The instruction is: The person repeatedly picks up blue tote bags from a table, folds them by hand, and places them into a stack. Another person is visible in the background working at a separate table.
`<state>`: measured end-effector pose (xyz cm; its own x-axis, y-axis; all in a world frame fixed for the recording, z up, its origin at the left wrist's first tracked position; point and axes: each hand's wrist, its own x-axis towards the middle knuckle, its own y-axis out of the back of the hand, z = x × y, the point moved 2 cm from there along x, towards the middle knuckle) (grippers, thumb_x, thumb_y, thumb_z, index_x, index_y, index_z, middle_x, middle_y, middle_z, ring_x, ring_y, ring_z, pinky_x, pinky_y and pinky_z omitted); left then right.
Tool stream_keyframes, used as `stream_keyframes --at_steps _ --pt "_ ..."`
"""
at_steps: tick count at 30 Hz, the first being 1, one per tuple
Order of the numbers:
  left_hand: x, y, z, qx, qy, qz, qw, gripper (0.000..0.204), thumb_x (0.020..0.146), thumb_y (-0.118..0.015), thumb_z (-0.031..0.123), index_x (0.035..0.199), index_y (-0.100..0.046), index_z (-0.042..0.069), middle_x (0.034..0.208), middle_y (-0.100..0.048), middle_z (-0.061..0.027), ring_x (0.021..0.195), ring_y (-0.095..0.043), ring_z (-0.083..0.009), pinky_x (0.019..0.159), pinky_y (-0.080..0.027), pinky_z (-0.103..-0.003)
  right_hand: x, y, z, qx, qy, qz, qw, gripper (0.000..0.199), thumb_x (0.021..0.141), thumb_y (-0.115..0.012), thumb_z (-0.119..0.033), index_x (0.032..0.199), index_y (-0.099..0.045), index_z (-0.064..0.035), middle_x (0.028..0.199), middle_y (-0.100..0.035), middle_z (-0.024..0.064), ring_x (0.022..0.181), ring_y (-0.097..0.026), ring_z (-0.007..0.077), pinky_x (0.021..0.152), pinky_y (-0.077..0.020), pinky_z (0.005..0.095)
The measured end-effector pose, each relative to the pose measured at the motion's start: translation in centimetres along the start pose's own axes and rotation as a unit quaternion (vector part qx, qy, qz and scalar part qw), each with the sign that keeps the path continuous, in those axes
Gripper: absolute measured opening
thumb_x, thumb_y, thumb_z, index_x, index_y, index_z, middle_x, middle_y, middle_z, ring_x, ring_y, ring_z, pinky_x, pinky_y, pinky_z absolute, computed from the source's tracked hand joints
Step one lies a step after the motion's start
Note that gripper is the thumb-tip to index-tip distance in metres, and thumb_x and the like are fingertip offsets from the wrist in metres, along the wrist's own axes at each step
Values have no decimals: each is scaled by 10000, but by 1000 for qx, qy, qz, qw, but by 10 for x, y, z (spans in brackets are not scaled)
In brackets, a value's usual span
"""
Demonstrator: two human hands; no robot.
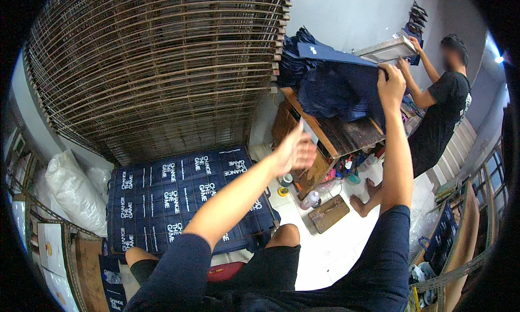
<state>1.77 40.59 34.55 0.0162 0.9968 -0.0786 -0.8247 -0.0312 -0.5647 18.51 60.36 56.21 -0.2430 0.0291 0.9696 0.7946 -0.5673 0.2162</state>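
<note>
My right hand (391,87) reaches up to the far right, its fingers closed on the corner of a navy fabric piece (341,56). That piece stretches leftward over a heap of similar navy fabric (327,93) on a wooden table (355,136). A small white mark shows near its far left end. My left hand (295,149) is in the air before the table's near left corner, fingers stretched and holding nothing. Below and left of it, navy fabric pieces with white print (184,187) lie in rows on a low rack level.
A drying rack's raised wire shelves (157,68) fill the upper left. On the right a co-worker (441,101) holds a framed screen (387,51). A bottle (310,199) and a brown board (329,213) are on the tiled floor. Plastic-wrapped bundles (76,190) stand left.
</note>
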Motion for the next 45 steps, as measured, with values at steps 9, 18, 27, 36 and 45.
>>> stream_keyframes --at_steps 9,18,27,36,45 --pt "106 -80 164 -15 -296 211 931 753 860 -355 706 1027 -554 -1 933 -622 -125 763 -647 -203 603 -574 -303 -40 -6 9 21 14 88 996 139 776 -620 2 903 -647 -46 854 -650 92 836 -606 275 760 -485 373" --pt "156 -113 202 -103 -378 122 912 620 954 -178 569 1168 -445 53 1073 -586 -137 969 -621 -293 786 -581 -434 -123 -19 -7 -78 -196 231 950 980 598 -842 -291 1385 -297 -82 1345 -243 289 1225 -321 433 1052 -279 472" --pt "77 -225 298 -45 -547 94 831 442 986 -352 437 1105 -502 39 1004 -576 -88 904 -599 -215 729 -558 -344 -203 -88 18 -32 -240 106 964 550 709 -694 -162 1241 -551 -164 994 -537 90 935 -542 297 787 -419 406" --pt "-152 -201 379 393 -682 205 582 471 1008 -265 256 1318 -356 -86 1341 -436 -215 1176 -494 -354 1081 -371 -398 -74 -23 75 35 -141 244 959 389 695 -683 -90 1084 -660 -82 820 -537 115 798 -558 290 694 -452 361" --pt "-379 -34 313 236 -609 254 713 448 978 -469 264 1255 -427 -86 1264 -514 -188 1152 -523 -246 1024 -430 -346 10 -1 140 -103 4 291 951 455 659 -624 1 1077 -672 -174 878 -555 60 843 -570 257 749 -458 365"
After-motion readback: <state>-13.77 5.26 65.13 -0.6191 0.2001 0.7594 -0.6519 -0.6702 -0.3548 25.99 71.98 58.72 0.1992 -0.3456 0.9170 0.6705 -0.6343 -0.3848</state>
